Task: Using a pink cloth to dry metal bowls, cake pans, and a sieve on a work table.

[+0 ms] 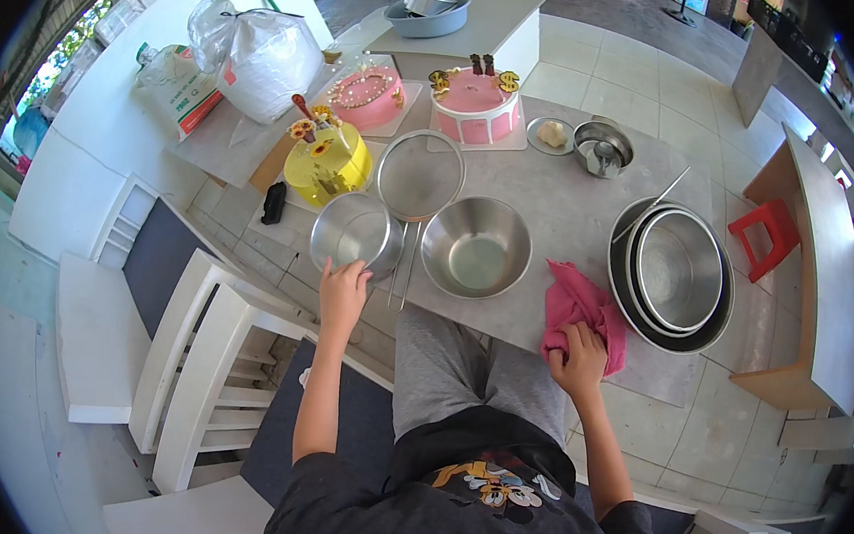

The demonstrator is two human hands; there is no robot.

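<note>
My left hand (pixel 347 283) grips the near rim of a round metal pot (pixel 348 223) at the table's front left edge. My right hand (pixel 581 355) is closed on the near part of a crumpled pink cloth (pixel 577 297), which lies at the table's front edge. Between the hands stands a wide metal bowl (pixel 477 248). Beside it, a round fine-mesh sieve (pixel 421 174) lies with its wire handle toward me. To the right of the cloth, nested round metal pans (pixel 681 270) sit in a larger dark-lined basin, with a thin metal rod leaning on the rim.
Behind the sieve stand a yellow cake (pixel 327 165) and two pink cakes (pixel 476 106). A small metal bowl (pixel 603 146) and a dish with a pale lump (pixel 552 134) sit at the back. Full plastic bags (pixel 268 59) fill the far left. White chairs (pixel 207 380) flank me.
</note>
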